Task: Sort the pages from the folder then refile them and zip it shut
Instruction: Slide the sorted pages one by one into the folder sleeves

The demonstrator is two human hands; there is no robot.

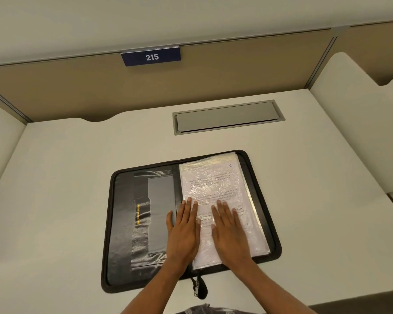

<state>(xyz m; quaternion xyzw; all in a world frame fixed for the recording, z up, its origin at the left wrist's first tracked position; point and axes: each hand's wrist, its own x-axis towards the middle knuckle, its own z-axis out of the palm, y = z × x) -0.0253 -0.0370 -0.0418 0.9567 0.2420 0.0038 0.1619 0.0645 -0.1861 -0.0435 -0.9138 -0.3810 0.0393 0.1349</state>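
The fingers (189, 208) of both hands are lying straight and flat, holding nothing. The left hand (183, 232) is pressing down by the middle fold, and the right hand (230, 234) is pressing just beside it. Both are resting on the top page (213, 184), which is sitting in a shiny plastic sleeve (204, 163) on the right half of the open folder (123, 223). I think the hands are pushing down to keep the pages flat and neat. The page is showing a small "1", so the sorting is probably done. The zipper pull (199, 287) is hanging at the near edge, not yet zipped. The folder is lying on the white desk (66, 155).
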